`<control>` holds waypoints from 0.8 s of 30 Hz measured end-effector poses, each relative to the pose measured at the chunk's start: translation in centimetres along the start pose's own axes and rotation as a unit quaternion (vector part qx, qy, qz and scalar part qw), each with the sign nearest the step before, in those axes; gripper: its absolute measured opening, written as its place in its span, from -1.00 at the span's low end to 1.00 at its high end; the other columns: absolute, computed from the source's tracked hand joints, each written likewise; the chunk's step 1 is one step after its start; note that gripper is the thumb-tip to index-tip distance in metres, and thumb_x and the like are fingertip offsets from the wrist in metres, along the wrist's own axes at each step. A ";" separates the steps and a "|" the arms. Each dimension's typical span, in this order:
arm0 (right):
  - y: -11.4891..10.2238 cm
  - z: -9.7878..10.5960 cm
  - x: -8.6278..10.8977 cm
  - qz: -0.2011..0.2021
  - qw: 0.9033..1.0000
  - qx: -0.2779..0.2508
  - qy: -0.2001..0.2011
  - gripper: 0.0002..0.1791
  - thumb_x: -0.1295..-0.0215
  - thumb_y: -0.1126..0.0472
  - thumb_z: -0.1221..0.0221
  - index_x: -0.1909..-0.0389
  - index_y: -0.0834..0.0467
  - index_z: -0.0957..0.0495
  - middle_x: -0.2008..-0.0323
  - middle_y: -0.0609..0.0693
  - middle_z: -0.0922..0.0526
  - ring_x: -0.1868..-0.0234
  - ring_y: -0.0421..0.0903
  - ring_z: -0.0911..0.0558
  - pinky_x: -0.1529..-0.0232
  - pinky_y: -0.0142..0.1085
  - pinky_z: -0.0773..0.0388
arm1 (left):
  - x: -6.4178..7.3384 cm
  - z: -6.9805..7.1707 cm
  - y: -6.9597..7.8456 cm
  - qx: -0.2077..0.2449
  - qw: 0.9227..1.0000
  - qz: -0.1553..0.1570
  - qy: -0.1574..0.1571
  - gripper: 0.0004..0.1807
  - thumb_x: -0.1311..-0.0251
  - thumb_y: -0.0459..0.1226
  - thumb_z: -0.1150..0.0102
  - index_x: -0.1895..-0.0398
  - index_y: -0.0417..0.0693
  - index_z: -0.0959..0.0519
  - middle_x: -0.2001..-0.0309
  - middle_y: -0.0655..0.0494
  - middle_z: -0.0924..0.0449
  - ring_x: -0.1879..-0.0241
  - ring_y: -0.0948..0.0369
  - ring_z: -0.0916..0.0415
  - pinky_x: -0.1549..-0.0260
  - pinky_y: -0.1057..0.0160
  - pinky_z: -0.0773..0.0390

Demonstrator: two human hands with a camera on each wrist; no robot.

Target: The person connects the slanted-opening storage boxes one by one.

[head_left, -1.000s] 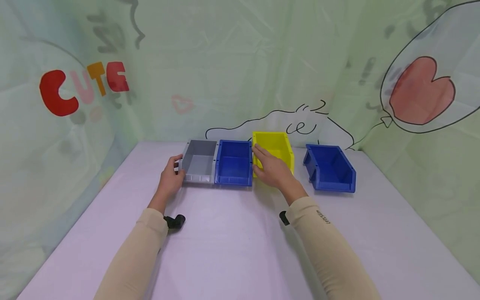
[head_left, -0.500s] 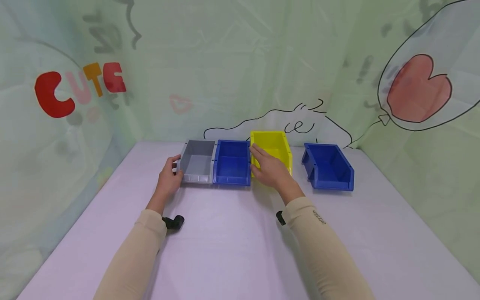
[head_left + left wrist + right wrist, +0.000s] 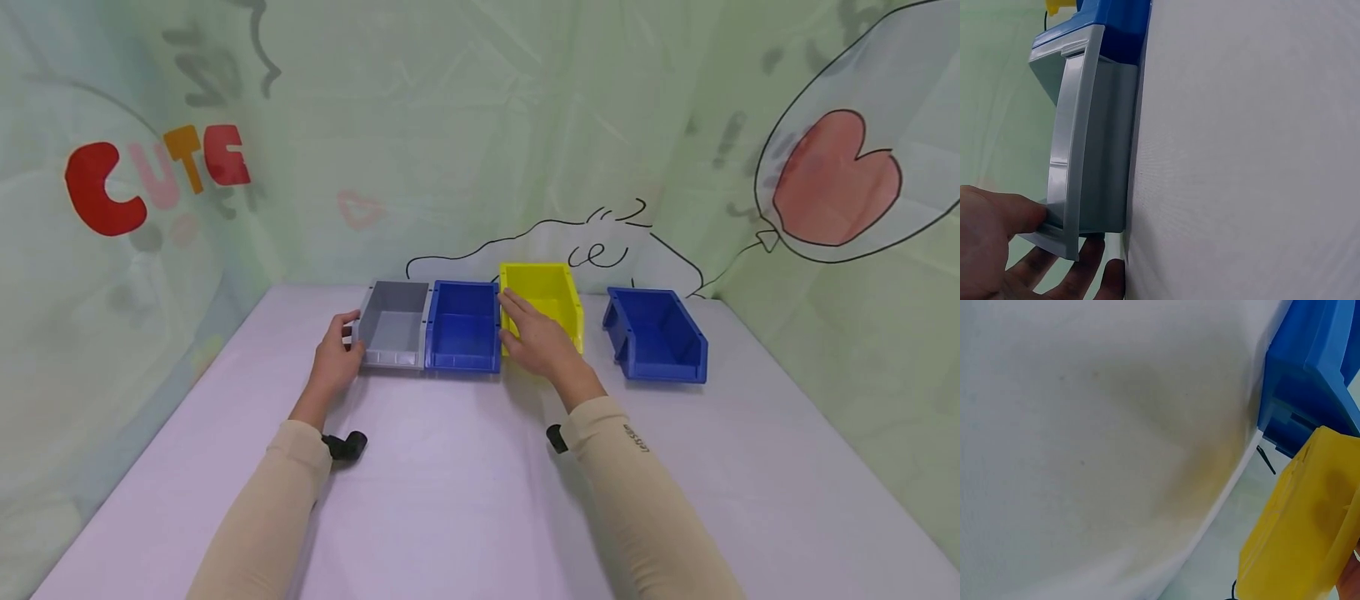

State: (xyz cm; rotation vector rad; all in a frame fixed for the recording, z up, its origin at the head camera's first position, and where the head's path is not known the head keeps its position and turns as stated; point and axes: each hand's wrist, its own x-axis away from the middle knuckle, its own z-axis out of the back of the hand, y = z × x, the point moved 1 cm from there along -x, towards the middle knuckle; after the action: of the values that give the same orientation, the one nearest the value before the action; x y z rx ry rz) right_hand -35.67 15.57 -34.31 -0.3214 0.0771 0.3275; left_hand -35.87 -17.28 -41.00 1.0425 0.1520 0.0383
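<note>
A grey storage bin (image 3: 393, 333), a blue storage bin (image 3: 463, 333) and a yellow storage bin (image 3: 555, 296) stand side by side at the back. My left hand (image 3: 335, 358) grips the grey bin's left side; in the left wrist view its thumb (image 3: 1022, 214) lies over the rim and the other fingers are outside. My right hand (image 3: 546, 343) reaches over the yellow bin with straight fingers, tips at the wall beside the blue bin. In the right wrist view the yellow bin (image 3: 1291, 531) sits higher than the tabletop and hides most of this hand.
Another blue bin (image 3: 663, 354) stands apart on the right, a gap away from the yellow one. A white-covered table (image 3: 465, 500) lies beneath. Behind it hangs a printed green curtain (image 3: 450, 150), also on both sides.
The whole head view shifts slightly left. Both hands keep their places at the bins, and the row of bins looks the same.
</note>
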 end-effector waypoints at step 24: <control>0.9 -2.4 0.1 -0.037 0.996 -0.025 -0.072 -0.22 -0.60 0.01 0.00 -0.69 0.01 0.10 -0.70 -0.02 0.11 -0.67 0.09 -0.04 -0.59 0.05 -0.05 | -0.2 0.1 -0.2 -0.002 1.000 -0.004 0.003 -0.33 -0.46 -0.38 0.10 -0.62 0.03 -0.12 -0.47 -0.32 -0.27 -0.33 -0.26 -0.41 -0.21 -0.15 -0.51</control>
State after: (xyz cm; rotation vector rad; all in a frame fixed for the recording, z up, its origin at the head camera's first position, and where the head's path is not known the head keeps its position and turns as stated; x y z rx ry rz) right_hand -35.97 15.65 -36.85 -0.3492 -0.0848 0.2779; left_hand -36.07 -17.47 -41.10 1.0370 0.1615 0.0338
